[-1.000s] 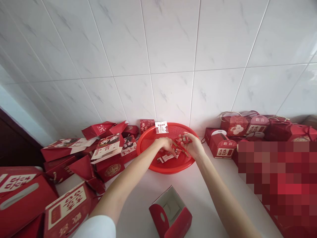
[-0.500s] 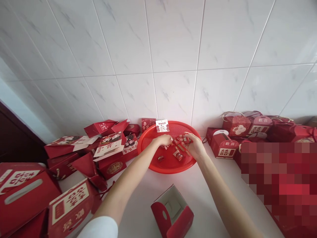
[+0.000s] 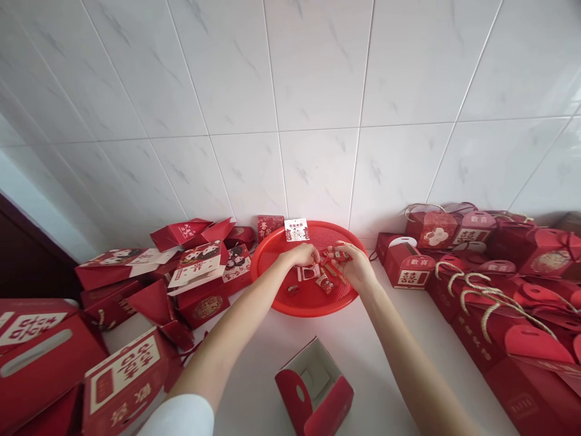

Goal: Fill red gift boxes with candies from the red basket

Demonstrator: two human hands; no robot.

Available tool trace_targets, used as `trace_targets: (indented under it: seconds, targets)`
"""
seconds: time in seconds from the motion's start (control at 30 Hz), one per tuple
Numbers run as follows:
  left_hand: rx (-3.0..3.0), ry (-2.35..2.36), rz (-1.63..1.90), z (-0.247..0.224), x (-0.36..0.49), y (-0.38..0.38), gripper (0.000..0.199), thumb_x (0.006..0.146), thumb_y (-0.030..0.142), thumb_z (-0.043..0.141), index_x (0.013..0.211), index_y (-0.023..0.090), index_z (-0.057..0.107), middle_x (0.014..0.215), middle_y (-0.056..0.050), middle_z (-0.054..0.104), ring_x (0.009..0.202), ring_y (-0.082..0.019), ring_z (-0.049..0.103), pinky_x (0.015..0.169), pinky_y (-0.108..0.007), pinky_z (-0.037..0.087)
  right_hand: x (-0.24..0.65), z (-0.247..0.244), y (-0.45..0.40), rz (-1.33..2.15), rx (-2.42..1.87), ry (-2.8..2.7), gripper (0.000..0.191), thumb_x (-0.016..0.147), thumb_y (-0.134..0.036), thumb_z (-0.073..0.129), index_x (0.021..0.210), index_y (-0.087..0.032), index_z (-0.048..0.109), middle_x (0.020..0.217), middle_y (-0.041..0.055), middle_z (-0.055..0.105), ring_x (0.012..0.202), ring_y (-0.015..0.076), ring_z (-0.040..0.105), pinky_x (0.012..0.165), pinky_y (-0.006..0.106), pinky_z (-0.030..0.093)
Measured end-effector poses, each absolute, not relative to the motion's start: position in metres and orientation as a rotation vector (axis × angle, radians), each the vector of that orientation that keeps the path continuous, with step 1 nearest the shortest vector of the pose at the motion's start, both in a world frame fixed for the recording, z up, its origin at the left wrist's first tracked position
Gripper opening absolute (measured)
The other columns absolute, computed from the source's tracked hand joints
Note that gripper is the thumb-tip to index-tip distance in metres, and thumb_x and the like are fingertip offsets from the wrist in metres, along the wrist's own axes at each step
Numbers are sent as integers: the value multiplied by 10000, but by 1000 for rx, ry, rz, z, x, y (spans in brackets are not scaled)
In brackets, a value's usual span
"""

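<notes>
Both hands are over a red perforated plastic basket by the tiled wall. My left hand is closed in a pinch over the basket's middle; what its fingertips hold, if anything, is hidden. My right hand curls around red wrapped candies at the basket's right side. Below the hands lie a red-and-white packet, a wrapped candy and a small dark red piece. A red gift box with a pale inside stands open in front, between my forearms.
Several red gift boxes are heaped on the left, some with flaps up. More closed boxes with cord handles line the right. A white printed card leans at the basket's back rim, beside a small red box.
My left hand has shifted slightly up and right, towards my right hand. The red-and-white packet beneath it now shows more fully in the basket. My right hand has barely moved.
</notes>
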State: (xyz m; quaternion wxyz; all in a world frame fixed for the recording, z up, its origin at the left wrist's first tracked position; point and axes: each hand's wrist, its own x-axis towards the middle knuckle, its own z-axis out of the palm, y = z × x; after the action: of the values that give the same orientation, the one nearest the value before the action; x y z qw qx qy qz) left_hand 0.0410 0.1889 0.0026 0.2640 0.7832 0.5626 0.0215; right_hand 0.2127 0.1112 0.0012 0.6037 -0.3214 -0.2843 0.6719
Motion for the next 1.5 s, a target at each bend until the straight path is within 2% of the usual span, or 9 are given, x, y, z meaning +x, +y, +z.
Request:
trace_targets:
  seconds: [0.17, 0.33, 0.47, 0.57, 0.77, 0.93, 1.07, 1.3, 1.5]
  targets:
    - [2040, 1567, -106, -1, 36, 194, 67, 633, 146, 750, 651, 174, 692, 614, -74, 670, 669, -259, 657, 624, -320, 502, 212, 2, 111, 1537, -761, -640, 201, 633, -119, 725, 780, -208, 622, 772, 33, 705, 662, 144, 634, 574, 244, 559]
    - [1865, 1537, -408, -21, 27, 202, 380, 347, 151, 952, 637, 179, 707, 533, -66, 638, 661, -339, 691, 607, -400, 564, 210, 3, 110, 1542, -775, -637, 196, 630, -122, 723, 787, -203, 637, 777, 34, 715, 663, 142, 639, 589, 243, 565]
    - [1823, 1560, -483, -28, 30, 204, 426, 306, 217, 987, 628, 189, 709, 535, -73, 646, 655, -353, 698, 593, -420, 581, 210, 3, 109, 1544, -778, -641, 202, 618, -132, 743, 779, -203, 643, 780, 38, 724, 666, 151, 646, 579, 246, 563]
    - [1829, 1564, -494, -23, 37, 199, 391, 350, 250, 974, 622, 181, 703, 537, -71, 657, 610, -327, 687, 565, -404, 578, 210, 3, 109, 1534, -774, -636, 205, 600, -128, 750, 760, -202, 645, 771, 41, 723, 650, 152, 644, 562, 244, 558]
    - [1983, 1491, -219, -3, 48, 184, 91, 674, 205, 754, 696, 181, 669, 654, -15, 689, 619, -172, 653, 578, -239, 518, 211, 5, 108, 1523, -773, -614, 179, 592, -117, 741, 722, -198, 649, 768, 46, 729, 648, 149, 638, 532, 229, 539]
    - [2089, 1507, 41, 8, 47, 183, 176, 716, 107, 630, 856, 204, 675, 735, 28, 671, 555, -111, 545, 494, -211, 392, 211, 4, 109, 1524, -762, -593, 167, 603, -113, 734, 714, -200, 643, 740, 42, 722, 646, 153, 639, 523, 229, 531]
    - [2073, 1518, 119, 10, 42, 184, 214, 728, 55, 559, 858, 198, 652, 694, 38, 627, 532, -100, 506, 477, -211, 356, 210, 5, 110, 1537, -753, -577, 118, 665, -154, 724, 758, -194, 662, 750, 51, 725, 697, 176, 673, 556, 244, 557]
    - [2078, 1560, 218, 5, 38, 192, 158, 797, 123, 506, 684, 187, 596, 680, 12, 626, 624, -129, 545, 565, -223, 393, 211, 6, 110, 1577, -766, -563, 87, 739, -184, 691, 827, -180, 691, 822, 76, 744, 738, 186, 702, 629, 275, 591]
    - [2087, 1526, 262, 3, 33, 198, 157, 782, 167, 531, 677, 184, 646, 688, 3, 657, 643, -152, 567, 579, -251, 404, 211, 6, 109, 1559, -744, -618, 129, 669, -111, 714, 763, -193, 684, 784, 50, 735, 753, 177, 691, 655, 269, 590]
